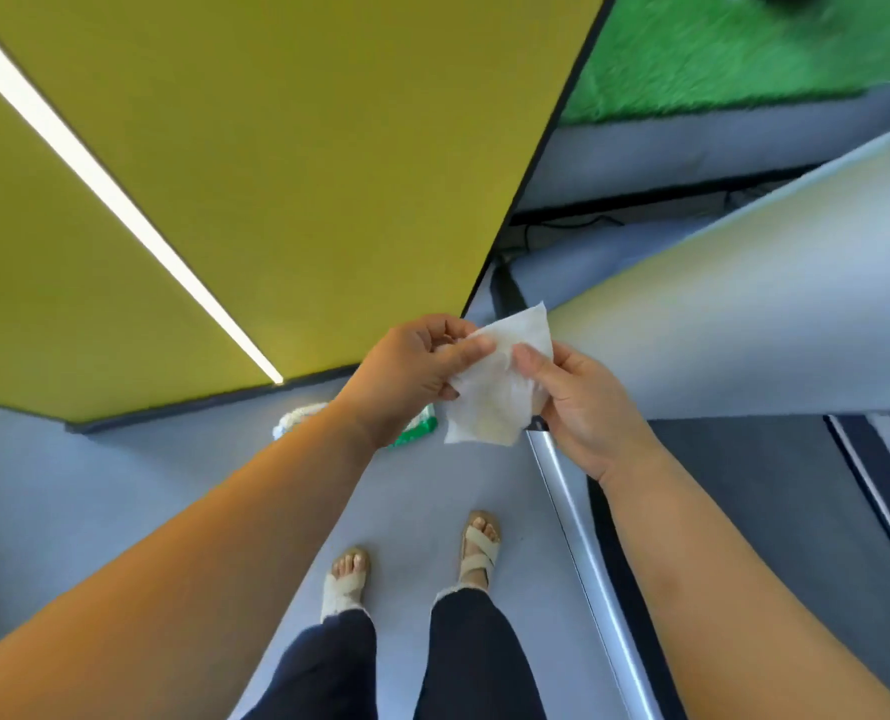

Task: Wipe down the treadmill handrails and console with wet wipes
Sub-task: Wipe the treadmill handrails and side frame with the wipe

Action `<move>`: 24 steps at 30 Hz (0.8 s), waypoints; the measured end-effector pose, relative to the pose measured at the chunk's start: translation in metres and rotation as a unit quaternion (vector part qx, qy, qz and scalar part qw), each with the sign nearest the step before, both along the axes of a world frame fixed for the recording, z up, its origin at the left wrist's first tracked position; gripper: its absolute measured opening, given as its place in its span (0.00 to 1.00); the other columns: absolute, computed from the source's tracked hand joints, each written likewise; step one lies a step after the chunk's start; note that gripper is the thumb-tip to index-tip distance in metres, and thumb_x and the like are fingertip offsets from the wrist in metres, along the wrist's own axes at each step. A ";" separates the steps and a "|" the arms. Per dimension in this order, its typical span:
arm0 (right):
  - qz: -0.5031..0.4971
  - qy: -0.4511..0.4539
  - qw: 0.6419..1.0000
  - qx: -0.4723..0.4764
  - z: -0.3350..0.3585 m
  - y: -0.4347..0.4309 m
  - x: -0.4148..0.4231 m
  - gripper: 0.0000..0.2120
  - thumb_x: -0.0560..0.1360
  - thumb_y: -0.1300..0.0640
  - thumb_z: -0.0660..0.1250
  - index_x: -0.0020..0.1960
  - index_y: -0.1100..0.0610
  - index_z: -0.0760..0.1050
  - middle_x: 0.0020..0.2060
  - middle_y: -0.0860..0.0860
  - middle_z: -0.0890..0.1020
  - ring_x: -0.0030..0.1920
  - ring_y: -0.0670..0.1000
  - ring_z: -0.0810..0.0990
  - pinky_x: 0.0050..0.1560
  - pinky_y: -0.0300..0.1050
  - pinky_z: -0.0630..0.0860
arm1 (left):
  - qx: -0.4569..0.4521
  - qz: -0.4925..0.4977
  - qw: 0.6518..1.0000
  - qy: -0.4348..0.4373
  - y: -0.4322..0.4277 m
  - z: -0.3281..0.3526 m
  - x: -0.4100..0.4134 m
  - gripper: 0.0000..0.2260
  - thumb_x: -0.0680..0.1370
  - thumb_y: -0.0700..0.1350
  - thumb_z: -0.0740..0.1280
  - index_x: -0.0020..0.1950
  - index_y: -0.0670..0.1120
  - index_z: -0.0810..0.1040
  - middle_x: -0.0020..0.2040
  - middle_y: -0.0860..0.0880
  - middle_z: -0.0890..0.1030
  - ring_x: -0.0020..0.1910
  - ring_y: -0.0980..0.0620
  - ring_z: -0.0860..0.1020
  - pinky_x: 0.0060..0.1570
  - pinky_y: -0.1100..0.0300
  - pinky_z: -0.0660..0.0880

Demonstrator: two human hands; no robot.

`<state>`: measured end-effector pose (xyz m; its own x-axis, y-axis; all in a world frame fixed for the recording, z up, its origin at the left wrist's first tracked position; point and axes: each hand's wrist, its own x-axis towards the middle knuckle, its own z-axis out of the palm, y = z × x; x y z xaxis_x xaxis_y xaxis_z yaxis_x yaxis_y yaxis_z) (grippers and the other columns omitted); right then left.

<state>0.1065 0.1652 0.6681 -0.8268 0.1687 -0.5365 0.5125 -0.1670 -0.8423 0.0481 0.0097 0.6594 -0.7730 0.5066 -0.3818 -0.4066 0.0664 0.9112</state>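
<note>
A white wet wipe (494,392) hangs in front of me, partly unfolded. My left hand (406,371) pinches its upper left edge between thumb and fingers. My right hand (578,402) pinches its right side. A pale grey treadmill upright or handrail (744,324) slants from the wipe toward the upper right. The treadmill's silver side rail (588,563) and dark belt (754,511) run along the floor at the right. A green wet-wipe pack (416,431) lies on the floor, mostly hidden behind my left wrist. The console is out of view.
A yellow-green wall panel (250,174) with a lit white strip (120,200) fills the left. Green artificial turf (734,49) lies at the top right. A whitish cloth-like object (292,420) sits on the grey floor (432,511). My sandalled feet stand below.
</note>
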 end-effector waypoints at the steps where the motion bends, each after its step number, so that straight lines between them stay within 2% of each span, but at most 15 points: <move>1: -0.038 0.022 0.999 -0.018 0.020 -0.003 0.008 0.10 0.74 0.54 0.65 0.51 0.58 0.78 0.44 0.55 0.84 0.46 0.53 0.82 0.48 0.51 0.79 | 0.012 -0.037 0.999 0.002 0.000 0.022 0.002 0.04 0.76 0.41 0.69 0.42 0.45 0.77 0.28 0.55 0.77 0.28 0.59 0.74 0.30 0.69 0.72; 3: -0.121 0.067 0.988 -0.066 0.057 -0.009 0.025 0.08 0.78 0.58 0.61 0.51 0.59 0.77 0.43 0.54 0.84 0.45 0.52 0.82 0.53 0.52 0.78 | 0.036 -0.110 0.993 -0.003 0.002 0.060 0.008 0.05 0.73 0.42 0.73 0.43 0.42 0.78 0.30 0.53 0.81 0.30 0.59 0.78 0.35 0.67 0.75; 5: -0.177 0.104 0.974 -0.096 0.088 -0.011 0.042 0.10 0.80 0.58 0.58 0.54 0.60 0.76 0.44 0.54 0.85 0.46 0.51 0.83 0.55 0.52 0.77 | 0.071 -0.125 0.990 0.002 0.006 0.087 0.013 0.11 0.68 0.45 0.76 0.43 0.42 0.78 0.37 0.49 0.82 0.36 0.55 0.79 0.42 0.60 0.75; 8: -0.215 0.149 0.957 -0.127 0.124 -0.008 0.068 0.11 0.80 0.56 0.57 0.56 0.58 0.76 0.45 0.54 0.85 0.45 0.51 0.84 0.49 0.48 0.80 | 0.129 -0.082 0.988 0.011 0.026 0.123 0.026 0.09 0.75 0.46 0.69 0.39 0.45 0.72 0.35 0.49 0.77 0.34 0.53 0.74 0.37 0.60 0.72; 11: -0.270 0.178 0.936 -0.138 0.149 0.005 0.093 0.12 0.79 0.56 0.59 0.57 0.59 0.76 0.48 0.56 0.84 0.47 0.52 0.83 0.48 0.48 0.81 | 0.089 -0.039 0.990 0.102 0.055 0.155 0.049 0.09 0.79 0.49 0.66 0.40 0.47 0.72 0.37 0.47 0.78 0.35 0.50 0.75 0.36 0.56 0.73; 13: -0.323 0.175 0.923 -0.115 0.159 0.018 0.109 0.11 0.79 0.56 0.60 0.56 0.60 0.76 0.48 0.57 0.84 0.47 0.54 0.82 0.49 0.50 0.80 | 0.060 -0.040 0.981 0.181 0.072 0.175 0.063 0.10 0.79 0.49 0.66 0.40 0.47 0.72 0.35 0.50 0.80 0.33 0.52 0.75 0.32 0.59 0.72; 15: -0.407 0.142 0.901 -0.055 0.165 0.037 0.128 0.06 0.80 0.57 0.61 0.53 0.59 0.74 0.44 0.56 0.80 0.40 0.53 0.78 0.44 0.46 0.78 | 0.062 -0.058 0.969 0.232 0.087 0.195 0.073 0.09 0.78 0.47 0.67 0.41 0.45 0.73 0.33 0.50 0.79 0.32 0.52 0.73 0.30 0.60 0.70; 17: -0.457 0.123 0.881 0.010 0.172 0.049 0.146 0.07 0.80 0.53 0.61 0.51 0.57 0.73 0.42 0.53 0.78 0.38 0.51 0.75 0.41 0.44 0.75 | 0.057 -0.086 0.957 0.271 0.099 0.212 0.081 0.09 0.77 0.47 0.68 0.43 0.42 0.75 0.33 0.48 0.78 0.31 0.53 0.72 0.29 0.65 0.67; 19: -0.433 0.121 0.893 0.027 0.182 0.048 0.157 0.14 0.76 0.45 0.64 0.50 0.57 0.75 0.42 0.52 0.79 0.40 0.51 0.77 0.42 0.46 0.76 | 0.050 -0.126 0.948 0.289 0.110 0.223 0.088 0.10 0.76 0.49 0.70 0.44 0.42 0.76 0.34 0.43 0.77 0.31 0.52 0.70 0.29 0.63 0.65; 21: -0.374 0.125 0.919 -0.002 0.193 0.041 0.159 0.23 0.68 0.39 0.66 0.51 0.58 0.78 0.42 0.52 0.81 0.41 0.51 0.79 0.45 0.47 0.76 | 0.058 -0.169 0.940 0.292 0.120 0.231 0.097 0.12 0.75 0.51 0.70 0.43 0.41 0.77 0.34 0.38 0.74 0.32 0.50 0.67 0.31 0.59 0.63; 24: -0.344 0.146 0.924 -0.082 0.204 0.035 0.158 0.25 0.64 0.43 0.68 0.54 0.57 0.80 0.49 0.55 0.84 0.48 0.54 0.82 0.56 0.51 0.77 | 0.051 -0.179 0.932 0.313 0.132 0.238 0.106 0.12 0.77 0.51 0.68 0.40 0.43 0.77 0.33 0.41 0.72 0.32 0.50 0.67 0.32 0.60 0.64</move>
<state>0.2646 0.2002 0.8725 -0.6678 0.6441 -0.3731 -0.0064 -0.5061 -0.8624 0.1542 0.1415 0.8976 -0.6033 0.7831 0.1513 0.2370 -0.0052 0.9715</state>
